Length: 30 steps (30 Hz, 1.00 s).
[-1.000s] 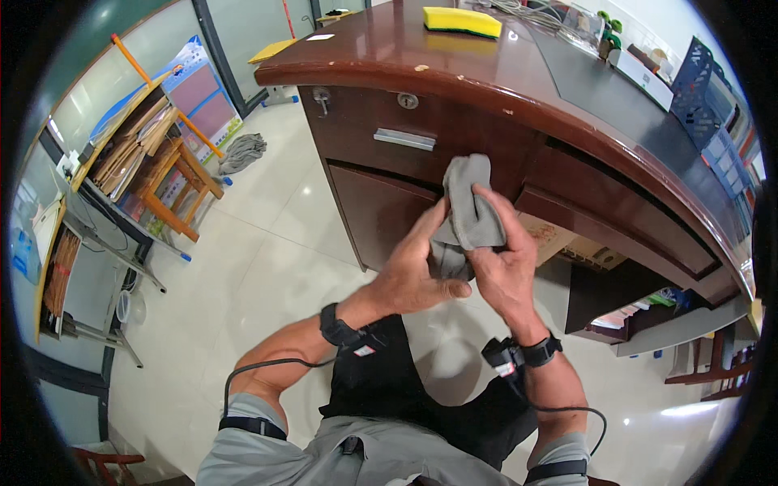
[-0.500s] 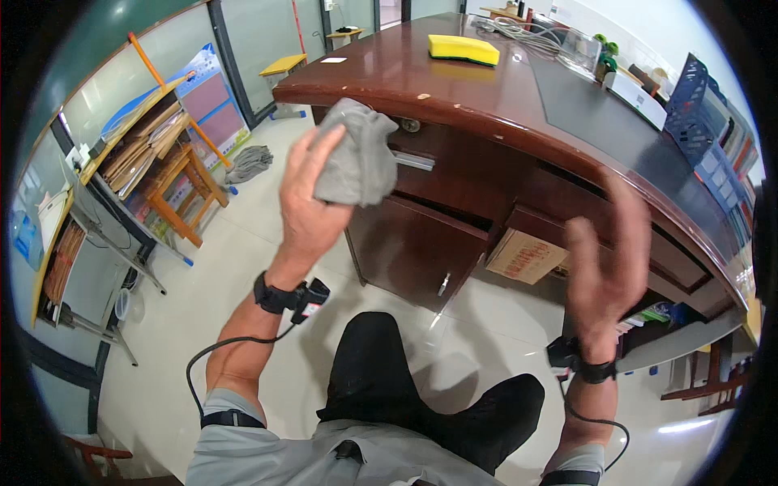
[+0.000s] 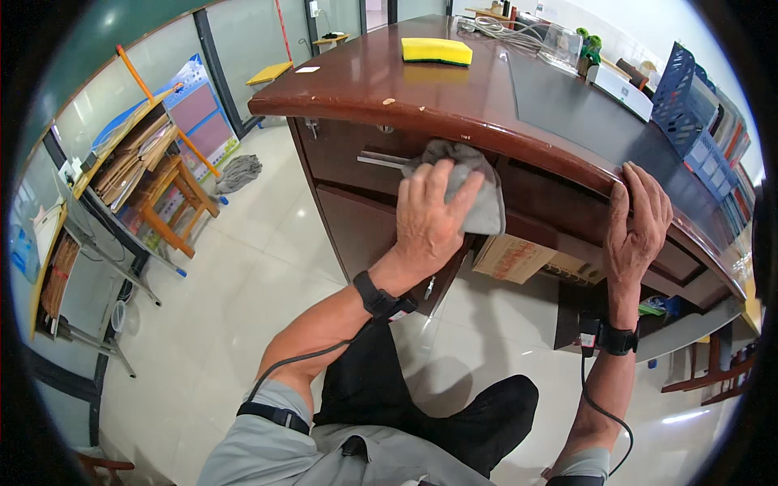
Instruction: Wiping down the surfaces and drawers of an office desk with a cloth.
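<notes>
My left hand (image 3: pixel 438 212) presses a folded grey cloth (image 3: pixel 486 206) against the front of the dark brown desk (image 3: pixel 344 89), just under the overhanging top. The cloth lies beside a silver drawer handle (image 3: pixel 381 159), covering the handle's right end. My right hand (image 3: pixel 639 217) rests on the desk's front edge, its fingers stretched out over the rim and nothing held in it. Below the left hand is a cabinet door with a small metal handle (image 3: pixel 429 287). On the desktop sits a yellow sponge (image 3: pixel 436 52) with a dark underside.
Under the desk stands a cardboard box (image 3: pixel 510 257). Cables (image 3: pixel 506 31), a white device (image 3: pixel 620 91) and a blue file rack (image 3: pixel 685 113) occupy the desktop's right side. To the left are a wooden stool (image 3: pixel 170 194), shelves of papers and a grey rag (image 3: pixel 240 173) on the floor.
The cloth in my left hand has moved right and down, from in front of the desk corner onto the desk front. My right hand has come from mid-air onto the desk edge.
</notes>
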Motion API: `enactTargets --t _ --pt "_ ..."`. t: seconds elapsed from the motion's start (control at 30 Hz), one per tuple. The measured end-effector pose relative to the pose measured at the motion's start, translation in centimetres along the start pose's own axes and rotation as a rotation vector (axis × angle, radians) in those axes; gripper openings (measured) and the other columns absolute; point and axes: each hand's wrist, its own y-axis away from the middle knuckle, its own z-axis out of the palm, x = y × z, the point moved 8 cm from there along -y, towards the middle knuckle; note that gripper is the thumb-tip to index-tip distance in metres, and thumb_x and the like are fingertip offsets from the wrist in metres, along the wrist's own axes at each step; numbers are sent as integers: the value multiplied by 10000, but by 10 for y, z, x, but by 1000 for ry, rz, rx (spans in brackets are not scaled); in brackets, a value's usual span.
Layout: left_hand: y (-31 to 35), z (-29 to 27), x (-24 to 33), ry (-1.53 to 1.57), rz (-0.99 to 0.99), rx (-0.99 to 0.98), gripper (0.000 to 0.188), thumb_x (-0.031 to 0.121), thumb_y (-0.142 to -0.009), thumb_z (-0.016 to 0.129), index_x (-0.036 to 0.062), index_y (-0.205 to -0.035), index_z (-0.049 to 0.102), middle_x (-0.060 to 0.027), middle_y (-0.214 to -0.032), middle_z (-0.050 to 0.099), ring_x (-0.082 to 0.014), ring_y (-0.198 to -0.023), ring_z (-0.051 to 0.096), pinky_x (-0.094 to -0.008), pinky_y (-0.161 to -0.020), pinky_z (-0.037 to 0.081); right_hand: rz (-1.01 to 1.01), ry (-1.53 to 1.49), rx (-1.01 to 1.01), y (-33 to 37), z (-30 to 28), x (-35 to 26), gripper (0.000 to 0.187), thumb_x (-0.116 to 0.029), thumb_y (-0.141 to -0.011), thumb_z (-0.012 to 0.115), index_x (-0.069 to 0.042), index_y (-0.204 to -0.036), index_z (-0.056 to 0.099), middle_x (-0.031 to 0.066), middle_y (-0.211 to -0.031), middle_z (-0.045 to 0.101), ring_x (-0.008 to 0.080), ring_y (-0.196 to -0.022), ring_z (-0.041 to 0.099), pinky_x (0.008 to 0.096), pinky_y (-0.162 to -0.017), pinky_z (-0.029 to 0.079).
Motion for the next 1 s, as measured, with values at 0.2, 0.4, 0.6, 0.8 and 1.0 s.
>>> enactTargets --t 0.2,0.4,0.6,0.8,1.0 --pt "44 -7 -31 18 -20 -89 591 5 -659 727 111 -1236 653 -188 -1236 533 -389 -1083 526 -470 -896 448 11 -26 -3 1 -2 3 266 -183 -934 681 -42 -1158 706 111 -1167 694 268 -1135 616 395 -1035 395" --pt "76 -59 -124 -102 -345 -42 499 102 -739 768 85 -1223 645 -221 -1257 556 -392 -1167 548 -448 -1008 440 14 -21 -4 5 -1 7 265 -171 -930 682 -45 -1162 708 113 -1176 694 273 -1142 616 397 -1040 394" --pt "16 -114 -158 -145 -294 168 525 52 -732 751 70 -1243 629 -227 -1278 547 -401 -1192 537 -437 -1043 414 -5 -11 10 3 -1 4 252 -170 -939 668 -34 -1146 713 128 -1158 701 280 -1128 626 399 -1039 392" --pt "26 -67 -127 -259 -209 49 564 41 -713 759 36 -1258 615 -226 -1257 541 -412 -1134 555 -448 -972 455 -10 -11 14 3 3 2 247 -170 -948 661 -26 -1141 715 132 -1158 703 277 -1129 628 399 -1050 387" --pt "59 -68 -145 -153 -368 32 543 42 -712 763 32 -1237 627 -214 -1209 573 -392 -1119 574 -421 -947 477 -7 4 -4 3 0 5 236 -146 -954 649 -25 -1146 713 132 -1163 702 276 -1127 629 390 -1045 391"
